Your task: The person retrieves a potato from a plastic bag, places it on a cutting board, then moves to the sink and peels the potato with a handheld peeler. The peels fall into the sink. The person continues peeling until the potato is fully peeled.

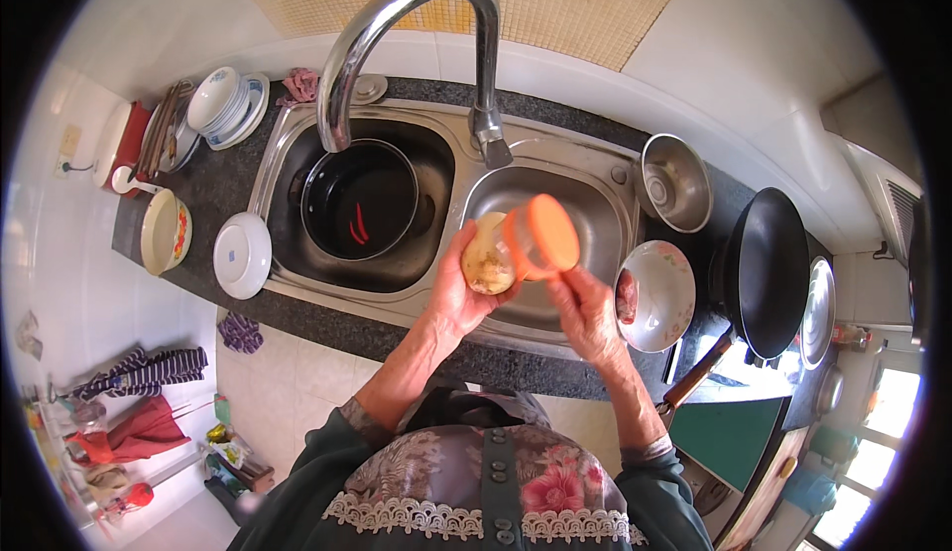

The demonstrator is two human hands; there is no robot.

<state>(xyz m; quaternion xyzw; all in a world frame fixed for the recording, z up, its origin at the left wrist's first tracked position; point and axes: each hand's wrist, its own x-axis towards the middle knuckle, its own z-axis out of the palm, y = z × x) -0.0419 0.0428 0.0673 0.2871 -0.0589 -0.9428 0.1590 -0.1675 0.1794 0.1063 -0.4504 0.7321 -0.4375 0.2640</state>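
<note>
Over the right sink basin [585, 298], my left hand [458, 288] is wrapped round a pale, brown-marked vegetable [489, 265] that looks like a large potato. My right hand [587, 315] grips the near side of an orange and clear plastic tool [548, 239] with a round orange end. Its clear part lies against the vegetable's right side; whether it has a blade I cannot tell. In the left basin sits a black pot [342, 209] with red chillies [358, 224] in it.
A chrome faucet [397, 0] arches over the sink. To the right are a metal bowl [676, 184], a patterned bowl [666, 293] with a reddish piece in it, and a black wok [772, 273]. On the left stand an upturned white dish [242, 255], stacked bowls [220, 105] and an enamel pot [164, 234].
</note>
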